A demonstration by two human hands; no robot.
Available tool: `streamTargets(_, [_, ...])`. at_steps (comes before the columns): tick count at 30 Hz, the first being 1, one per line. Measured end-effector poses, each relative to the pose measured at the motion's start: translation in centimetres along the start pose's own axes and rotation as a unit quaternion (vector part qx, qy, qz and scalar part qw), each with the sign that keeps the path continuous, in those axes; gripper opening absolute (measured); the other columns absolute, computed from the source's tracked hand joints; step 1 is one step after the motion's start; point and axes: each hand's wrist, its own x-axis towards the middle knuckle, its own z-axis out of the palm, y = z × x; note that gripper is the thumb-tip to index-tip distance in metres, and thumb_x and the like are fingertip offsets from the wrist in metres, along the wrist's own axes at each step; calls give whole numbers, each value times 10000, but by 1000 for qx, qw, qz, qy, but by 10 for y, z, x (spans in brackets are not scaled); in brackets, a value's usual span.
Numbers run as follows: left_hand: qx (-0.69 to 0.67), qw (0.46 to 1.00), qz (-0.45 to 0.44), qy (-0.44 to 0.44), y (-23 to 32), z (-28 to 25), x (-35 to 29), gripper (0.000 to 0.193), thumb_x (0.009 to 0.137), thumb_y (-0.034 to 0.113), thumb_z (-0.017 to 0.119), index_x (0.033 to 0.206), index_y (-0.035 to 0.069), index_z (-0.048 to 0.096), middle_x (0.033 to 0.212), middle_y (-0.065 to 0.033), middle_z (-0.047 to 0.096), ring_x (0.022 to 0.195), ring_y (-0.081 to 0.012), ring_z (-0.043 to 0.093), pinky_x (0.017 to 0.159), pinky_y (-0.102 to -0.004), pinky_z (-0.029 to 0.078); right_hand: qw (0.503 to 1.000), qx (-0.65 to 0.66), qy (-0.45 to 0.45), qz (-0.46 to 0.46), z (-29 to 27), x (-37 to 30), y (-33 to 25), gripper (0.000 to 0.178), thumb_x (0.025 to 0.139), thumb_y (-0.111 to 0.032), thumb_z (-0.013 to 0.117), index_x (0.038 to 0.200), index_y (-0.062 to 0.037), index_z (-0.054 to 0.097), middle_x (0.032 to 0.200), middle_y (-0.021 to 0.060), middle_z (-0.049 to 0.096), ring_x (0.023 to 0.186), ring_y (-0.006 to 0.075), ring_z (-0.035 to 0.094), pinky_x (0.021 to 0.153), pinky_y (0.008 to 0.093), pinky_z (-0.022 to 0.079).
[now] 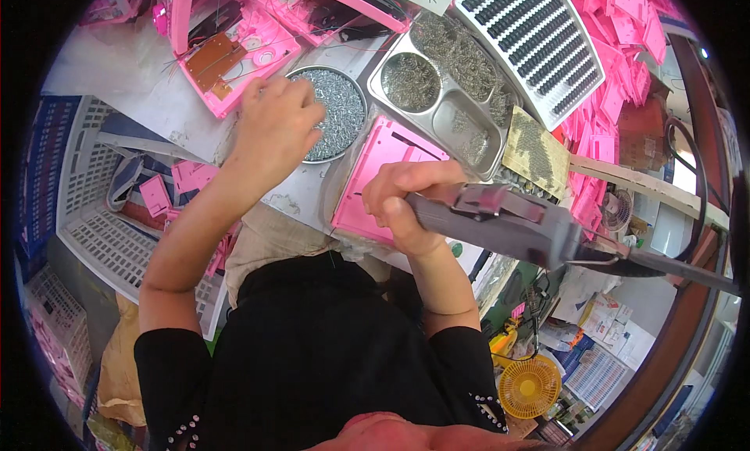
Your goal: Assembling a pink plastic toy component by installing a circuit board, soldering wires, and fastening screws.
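My left hand (280, 127) is over the left side of a round metal bowl (341, 111) full of small silvery screws. Its fingers are curled, and whatever they may pinch is hidden. In my right hand (406, 205) is a dark electric screwdriver (500, 221), fingers wrapped round its body, with its cable (680, 270) leading off to the right. Beneath and beyond that hand a flat pink plastic panel (383, 170) lies on the table. Touching distance from my left hand is a pink plastic casing (223, 99) with a brown circuit board (215, 62) and thin wires inside.
Past the panel stands a metal tray (379, 80) with compartments of small metal parts. A white rack (590, 84) of black pieces, a yellowish card (539, 150) and a heap of pink parts (617, 29) lie to the right. White plastic crates (78, 185) stand at the left.
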Motion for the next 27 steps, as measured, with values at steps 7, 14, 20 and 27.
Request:
streamTargets(7, [-6,1000,23,12,-5,14,-2,83,848,182,734,856,121,680,912,-27,595,974,-242,564,951,-469,361,1000,-19,-19,6,4,-8,4,263,947,13,642,1135,-54,470,715,79,552,592,179,527,553,373,491])
streamTargets(14, [-71,995,65,-17,-7,12,-6,104,845,188,736,845,128,652,849,-19,585,894,-243,570,918,-449,355,989,-144,-5,-34,10,-15,23,313,767,80,753,995,-58,590,758,73,654,608,176,645,565,290,511])
streamTargets(20, [-176,982,70,11,26,1,-45,134,799,144,779,906,141,698,865,13,657,885,-206,601,942,-459,328,982,-172,-61,-51,6,-17,20,306,907,106,610,1130,-59,481,739,94,590,617,201,593,581,331,506])
streamTargets(27, [-259,964,61,-9,43,-2,-57,137,790,134,793,892,150,703,854,38,644,914,-164,607,958,-454,332,995,68,-34,-67,15,-5,-17,324,915,79,622,1179,-60,497,771,98,602,678,223,614,669,385,542])
